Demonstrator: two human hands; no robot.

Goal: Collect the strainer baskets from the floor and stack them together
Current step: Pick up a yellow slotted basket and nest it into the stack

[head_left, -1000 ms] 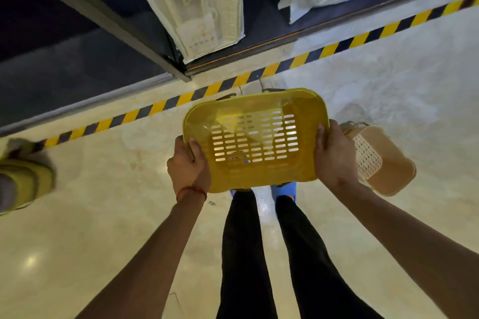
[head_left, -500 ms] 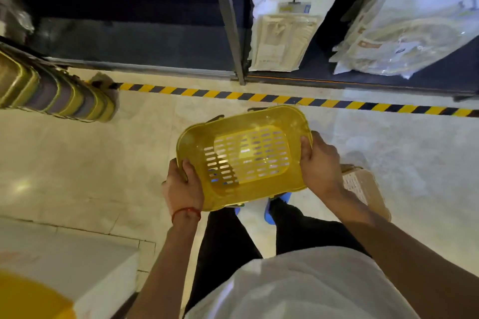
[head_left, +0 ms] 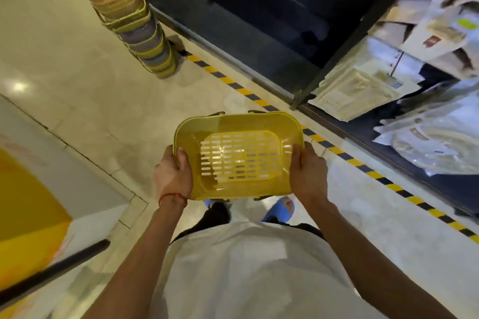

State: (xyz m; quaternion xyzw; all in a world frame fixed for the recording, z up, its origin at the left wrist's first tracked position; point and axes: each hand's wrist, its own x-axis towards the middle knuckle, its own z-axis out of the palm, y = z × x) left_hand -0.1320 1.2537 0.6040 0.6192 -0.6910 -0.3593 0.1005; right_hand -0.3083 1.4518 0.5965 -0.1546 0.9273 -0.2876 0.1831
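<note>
The left hand and right hand grip the yellow strainer basket by its short ends, fingers curled over the rim, holding it above the feet. In the last second the view has swung round. The stack of baskets on the floor now stands ahead, well apart, so nesting this one looks to be next.

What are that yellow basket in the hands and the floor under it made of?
The yellow basket looks like thin moulded plastic, glossy and slightly see-through: light glints on its slotted bottom. The floor seems polished stone or tile, pale and shiny, with a lamp's reflection and joint lines.
</note>
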